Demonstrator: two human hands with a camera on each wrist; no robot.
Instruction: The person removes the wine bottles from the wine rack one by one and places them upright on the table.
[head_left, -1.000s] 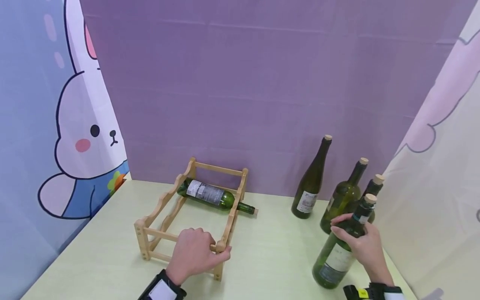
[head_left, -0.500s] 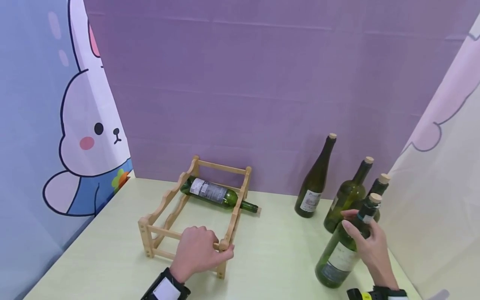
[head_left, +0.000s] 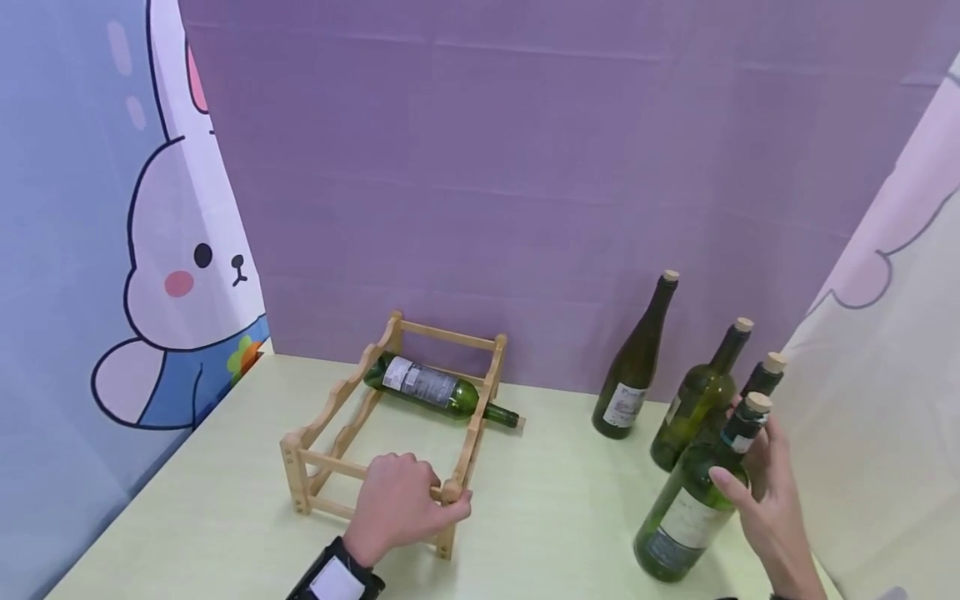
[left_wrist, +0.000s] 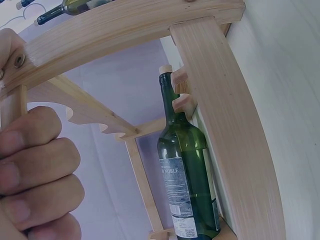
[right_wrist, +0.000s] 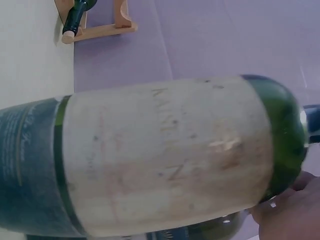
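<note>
My left hand point(head_left: 397, 504) grips the near end of a wooden wine rack point(head_left: 330, 463), its fingers curled round a post in the left wrist view. One green wine bottle point(head_left: 427, 387) lies across the rack's far part, its corked neck past the right rail. At the right, a corked green wine bottle with a cream label point(head_left: 692, 518) stands on the table. My right hand point(head_left: 776, 492) is beside its shoulder, thumb overlapping the glass and fingers extended behind the neck, loosely spread. In the right wrist view this bottle's label point(right_wrist: 165, 155) fills the middle.
Behind the cream-labelled bottle stand two more corked bottles, an olive-green one point(head_left: 697, 404) and a dark one point(head_left: 762, 379) partly hidden. A tall slim bottle point(head_left: 630, 375) stands further back. A purple cloth point(head_left: 480, 183) hangs behind the pale table point(head_left: 555, 500).
My right hand has loosened from the bottle's shoulder and shifted rightward, its fingers spreading. The bottle stays standing at its place. My left hand keeps its grip on the rack.
</note>
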